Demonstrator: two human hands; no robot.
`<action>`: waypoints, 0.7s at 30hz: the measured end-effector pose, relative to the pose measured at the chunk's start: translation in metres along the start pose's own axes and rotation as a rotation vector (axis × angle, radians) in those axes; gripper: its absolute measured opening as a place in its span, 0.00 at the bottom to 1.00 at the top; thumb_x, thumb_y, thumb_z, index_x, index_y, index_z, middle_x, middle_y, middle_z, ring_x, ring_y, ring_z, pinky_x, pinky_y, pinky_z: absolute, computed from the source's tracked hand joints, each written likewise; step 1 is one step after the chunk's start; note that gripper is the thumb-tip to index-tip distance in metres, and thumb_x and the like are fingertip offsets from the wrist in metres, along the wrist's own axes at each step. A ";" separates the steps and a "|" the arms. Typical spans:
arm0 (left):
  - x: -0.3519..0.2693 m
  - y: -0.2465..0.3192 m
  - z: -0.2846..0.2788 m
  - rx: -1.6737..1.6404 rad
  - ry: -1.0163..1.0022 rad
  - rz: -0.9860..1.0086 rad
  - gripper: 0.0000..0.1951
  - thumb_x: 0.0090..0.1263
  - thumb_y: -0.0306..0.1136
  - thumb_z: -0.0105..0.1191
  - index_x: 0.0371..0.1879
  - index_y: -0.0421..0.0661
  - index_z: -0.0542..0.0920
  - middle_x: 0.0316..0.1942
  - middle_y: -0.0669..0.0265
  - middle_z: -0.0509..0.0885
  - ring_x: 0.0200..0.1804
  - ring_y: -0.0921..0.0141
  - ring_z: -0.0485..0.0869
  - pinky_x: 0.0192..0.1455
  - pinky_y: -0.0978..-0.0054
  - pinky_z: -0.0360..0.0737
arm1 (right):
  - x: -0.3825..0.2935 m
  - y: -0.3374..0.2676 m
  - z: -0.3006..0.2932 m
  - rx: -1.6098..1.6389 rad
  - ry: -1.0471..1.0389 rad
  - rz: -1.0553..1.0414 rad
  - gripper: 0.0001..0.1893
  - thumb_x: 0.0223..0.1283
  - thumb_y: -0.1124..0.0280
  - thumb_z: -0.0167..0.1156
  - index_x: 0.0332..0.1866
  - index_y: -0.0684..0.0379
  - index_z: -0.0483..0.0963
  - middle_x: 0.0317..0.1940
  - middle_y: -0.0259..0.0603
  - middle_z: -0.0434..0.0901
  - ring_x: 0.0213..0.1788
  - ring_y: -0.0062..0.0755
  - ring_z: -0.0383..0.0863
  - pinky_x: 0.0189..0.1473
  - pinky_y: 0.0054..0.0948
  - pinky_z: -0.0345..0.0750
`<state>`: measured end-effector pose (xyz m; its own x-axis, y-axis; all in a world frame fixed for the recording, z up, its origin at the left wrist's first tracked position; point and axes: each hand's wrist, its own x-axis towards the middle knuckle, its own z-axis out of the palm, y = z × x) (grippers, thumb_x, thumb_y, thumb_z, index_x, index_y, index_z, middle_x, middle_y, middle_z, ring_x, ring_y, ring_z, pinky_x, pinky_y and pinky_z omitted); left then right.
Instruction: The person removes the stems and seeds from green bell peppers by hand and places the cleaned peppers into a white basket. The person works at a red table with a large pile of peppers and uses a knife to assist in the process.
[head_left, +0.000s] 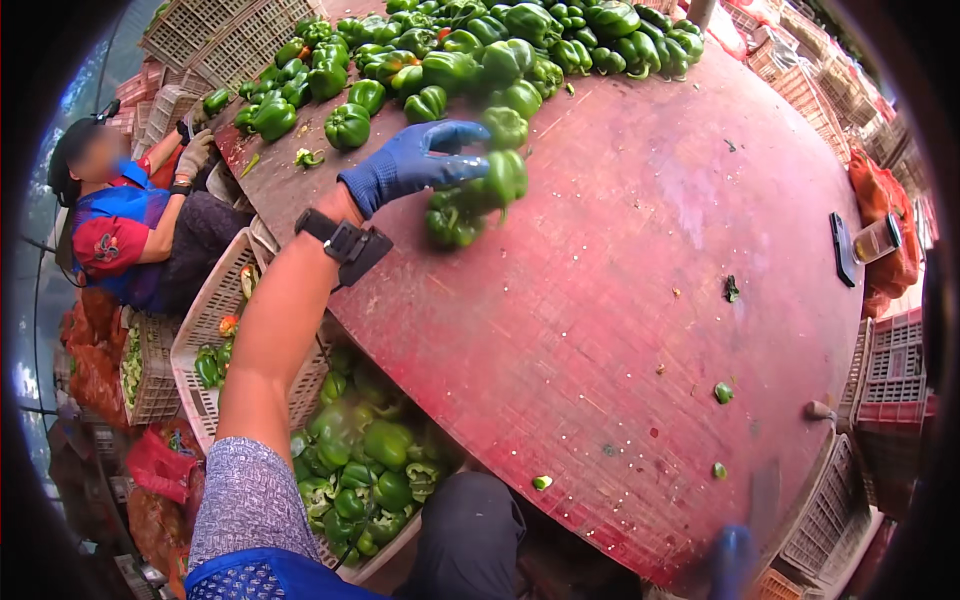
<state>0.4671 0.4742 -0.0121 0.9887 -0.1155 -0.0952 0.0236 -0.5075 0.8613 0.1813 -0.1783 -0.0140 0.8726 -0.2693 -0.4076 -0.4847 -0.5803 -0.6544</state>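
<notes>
My left hand (420, 161), in a blue work glove, reaches over the red tabletop (615, 300) with its fingers apart. Its fingertips are at a few blurred green bell peppers, among them one pepper (506, 180) by the thumb and another (454, 221) just below the hand. Beyond lies a large heap of green bell peppers (450, 71). My right hand (731, 559), also blue-gloved, is blurred and partly cut off at the lower right. A blurred, flat knife blade (765, 499) rises from it; the grip itself is hidden.
Below the table's near edge, a crate holds cut peppers (367, 457); another plastic crate (202, 330) stands left. A person (135, 210) in gloves sits at the far left. A phone (842, 249), a jar (877, 238) and a wooden handle (819, 410) are along the right edge.
</notes>
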 end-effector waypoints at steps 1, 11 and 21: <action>-0.010 0.007 0.005 0.054 0.132 0.071 0.34 0.63 0.50 0.72 0.65 0.45 0.79 0.61 0.62 0.82 0.60 0.69 0.81 0.63 0.67 0.79 | 0.003 -0.006 0.000 0.008 -0.011 0.024 0.10 0.74 0.65 0.60 0.35 0.58 0.77 0.28 0.32 0.74 0.34 0.25 0.71 0.40 0.31 0.73; 0.089 -0.058 0.001 0.202 0.340 0.182 0.40 0.68 0.60 0.62 0.72 0.43 0.72 0.70 0.49 0.75 0.72 0.56 0.74 0.74 0.62 0.70 | 0.072 -0.068 0.030 0.198 0.045 -0.368 0.16 0.70 0.68 0.62 0.58 0.63 0.76 0.39 0.35 0.79 0.31 0.15 0.74 0.33 0.18 0.74; 0.151 -0.056 0.036 -0.009 0.232 0.249 0.28 0.68 0.50 0.66 0.60 0.44 0.82 0.60 0.57 0.83 0.62 0.65 0.81 0.66 0.68 0.77 | 0.225 -0.206 0.110 0.043 -0.004 -0.830 0.31 0.68 0.61 0.66 0.72 0.60 0.70 0.58 0.44 0.80 0.52 0.31 0.83 0.53 0.32 0.81</action>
<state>0.6102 0.4543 -0.0928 0.9716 -0.0365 0.2337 -0.2221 -0.4805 0.8484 0.4712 -0.0350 -0.0405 0.9473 0.2364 0.2162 0.3146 -0.5595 -0.7668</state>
